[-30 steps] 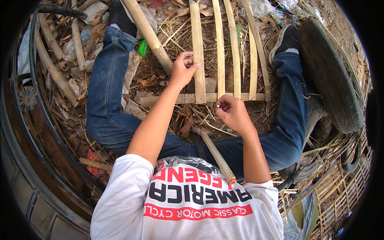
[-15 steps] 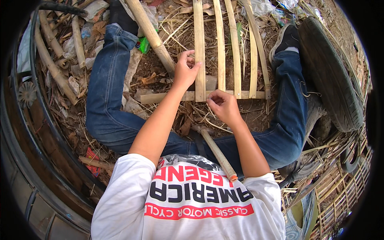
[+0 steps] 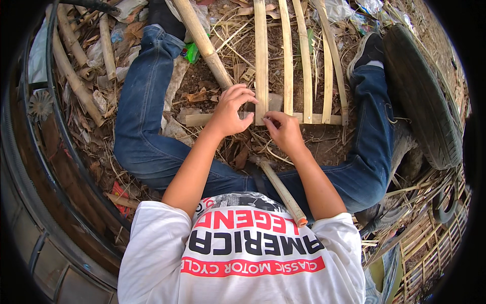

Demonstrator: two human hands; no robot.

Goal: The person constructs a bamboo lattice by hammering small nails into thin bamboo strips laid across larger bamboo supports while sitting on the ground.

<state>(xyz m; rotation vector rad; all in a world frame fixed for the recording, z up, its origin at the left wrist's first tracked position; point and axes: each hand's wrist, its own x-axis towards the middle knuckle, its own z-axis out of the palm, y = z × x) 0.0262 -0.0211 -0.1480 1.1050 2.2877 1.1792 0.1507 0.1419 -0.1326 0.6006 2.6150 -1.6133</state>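
Note:
A bamboo slat [image 3: 261, 55] lies lengthwise with its near end on a bamboo crosspiece [image 3: 198, 120]. My left hand [image 3: 230, 112] is at the left of that end, thumb and fingers apart and curved toward the joint. On the other side, my right hand [image 3: 286, 133] pinches at the slat's end. Whatever its fingertips hold is too small to make out. Several more slats [image 3: 307, 71] run side by side to the right, their near ends on the crosspiece. A hammer [image 3: 284, 195] with a light handle rests between my legs, its head toward the crosspiece.
A thick bamboo pole [image 3: 205, 43] slants down close to my left hand. More bamboo pieces [image 3: 76, 83] lie at the far left, beside a black curved metal frame [image 3: 53, 121]. A tyre [image 3: 422, 99] stands at the right. Dry leaves and litter cover the ground.
My left hand has come down the slat from higher up to beside its near end, its fingers opening wider. My right hand stays pinched at the joint. The whole view has shifted slightly.

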